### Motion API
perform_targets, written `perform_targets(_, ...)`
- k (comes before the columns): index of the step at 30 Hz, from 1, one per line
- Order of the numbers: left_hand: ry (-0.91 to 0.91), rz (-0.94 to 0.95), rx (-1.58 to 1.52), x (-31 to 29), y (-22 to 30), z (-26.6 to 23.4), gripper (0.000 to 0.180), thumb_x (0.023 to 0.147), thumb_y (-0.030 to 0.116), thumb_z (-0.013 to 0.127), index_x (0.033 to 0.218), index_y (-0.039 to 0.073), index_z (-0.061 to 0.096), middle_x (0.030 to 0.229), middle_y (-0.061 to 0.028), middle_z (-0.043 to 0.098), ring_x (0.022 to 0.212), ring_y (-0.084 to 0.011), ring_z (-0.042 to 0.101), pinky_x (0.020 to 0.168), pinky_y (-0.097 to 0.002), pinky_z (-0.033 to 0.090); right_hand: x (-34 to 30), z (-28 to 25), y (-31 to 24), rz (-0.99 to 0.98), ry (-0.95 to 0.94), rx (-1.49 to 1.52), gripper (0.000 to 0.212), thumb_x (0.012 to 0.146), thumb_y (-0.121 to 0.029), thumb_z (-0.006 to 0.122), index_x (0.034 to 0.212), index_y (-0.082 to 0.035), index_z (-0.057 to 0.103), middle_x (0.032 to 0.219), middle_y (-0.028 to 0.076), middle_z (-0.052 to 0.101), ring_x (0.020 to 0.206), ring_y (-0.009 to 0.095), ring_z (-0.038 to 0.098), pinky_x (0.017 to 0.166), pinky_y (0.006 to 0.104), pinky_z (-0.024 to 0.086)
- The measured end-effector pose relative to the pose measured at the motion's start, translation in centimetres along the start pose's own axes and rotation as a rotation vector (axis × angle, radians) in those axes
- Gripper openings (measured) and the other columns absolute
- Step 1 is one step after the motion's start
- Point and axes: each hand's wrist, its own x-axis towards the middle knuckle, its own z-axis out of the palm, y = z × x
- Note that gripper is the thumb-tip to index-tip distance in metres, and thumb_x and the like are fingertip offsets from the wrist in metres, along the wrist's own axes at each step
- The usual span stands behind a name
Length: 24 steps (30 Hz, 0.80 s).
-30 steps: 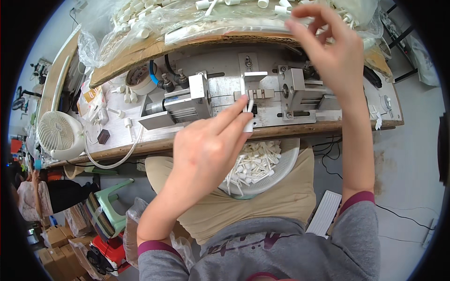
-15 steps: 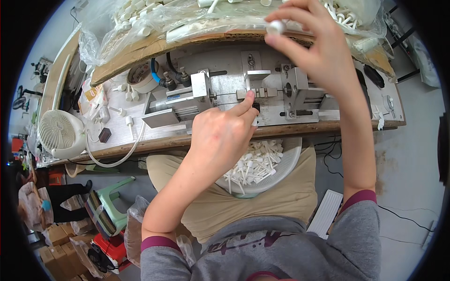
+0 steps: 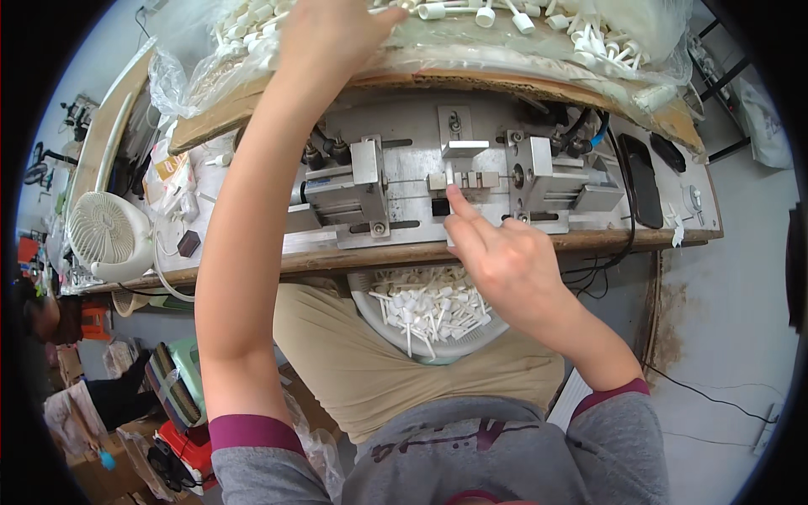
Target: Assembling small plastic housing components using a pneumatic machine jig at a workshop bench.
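Note:
At the small metal block (image 3: pixel 480 180) in the middle of the bench fixture, my right hand (image 3: pixel 509 257) has its index finger on a white plastic stick (image 3: pixel 449 173) lying across the block. Its other fingers are curled, with a bit of white showing beneath them. Up at the far left, my left hand (image 3: pixel 332 35) reaches over the heap of white capped plastic sticks (image 3: pixel 252 23). One of its digits stretches to the right; the others lie hidden or beyond the upper edge, and no piece is visible in it.
Metal clamp units flank the block, a left one (image 3: pixel 366 189) and a right one (image 3: pixel 530 177). Over my lap a pale basket (image 3: pixel 360 296) holds many white pieces. Cardboard (image 3: pixel 404 82) edges the heap. A white fan (image 3: pixel 105 236) stands left; a black phone (image 3: pixel 637 181) lies right.
My right hand, which held a white capped piece up high, has come down to the block. My left hand has left the block and moved up to the heap at the far left.

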Motion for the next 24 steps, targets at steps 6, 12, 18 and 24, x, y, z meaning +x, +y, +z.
perform_targets(6, -0.376, -0.234, 0.111, 2.8, 0.1, 1.3, 0.027, 0.08, 0.026, 0.079, 0.097, 0.005, 0.077, 0.093, -0.0204, 0.073, 0.091, -0.0348, 0.071, 0.081, -0.0422, 0.055, 1.9, -0.4, 0.3, -0.033, -0.041, -0.008, 0.018, 0.066, -0.005, 0.066, 0.08, -0.001, 0.055, 0.115, 0.034, 0.067, 0.05, 0.022, 0.063, 0.049, 0.0304, 0.05)
perform_targets(12, -0.183, -0.184, -0.176, 1.3, 2.3, -2.9, 0.019, 0.083, 0.011, 0.072, 0.099, 0.001, 0.076, 0.093, -0.0189, 0.074, 0.089, -0.0327, 0.071, 0.081, -0.0386, 0.056, 1.6, -1.3, 0.6, 0.004, -0.123, 0.064, 0.021, 0.072, -0.01, 0.071, 0.085, -0.001, 0.057, 0.105, 0.025, 0.071, 0.057, 0.025, 0.067, 0.052, 0.0344, 0.053)
perform_targets(18, -0.038, 0.154, -0.26, -5.9, 4.3, -8.2, 0.029, 0.078, 0.009, 0.08, 0.106, 0.005, 0.076, 0.116, -0.0149, 0.072, 0.097, -0.0243, 0.071, 0.085, -0.0329, 0.057, 7.8, -5.0, 5.9, 0.273, 0.233, 0.406, 0.018, 0.084, -0.023, 0.074, 0.089, -0.007, 0.069, 0.076, 0.006, 0.068, 0.058, 0.019, 0.06, 0.057, 0.0328, 0.047)
perform_targets(24, -0.3, 0.058, -0.337, -13.8, 9.0, -6.3, 0.036, 0.076, 0.006, 0.081, 0.111, 0.004, 0.073, 0.135, -0.0155, 0.062, 0.108, -0.0272, 0.067, 0.089, -0.0367, 0.056, 14.4, -3.0, 12.7, 0.302, 0.163, 0.079, 0.034, 0.08, -0.026, 0.075, 0.095, 0.004, 0.07, 0.093, 0.022, 0.069, 0.086, 0.035, 0.066, 0.077, 0.043, 0.053)
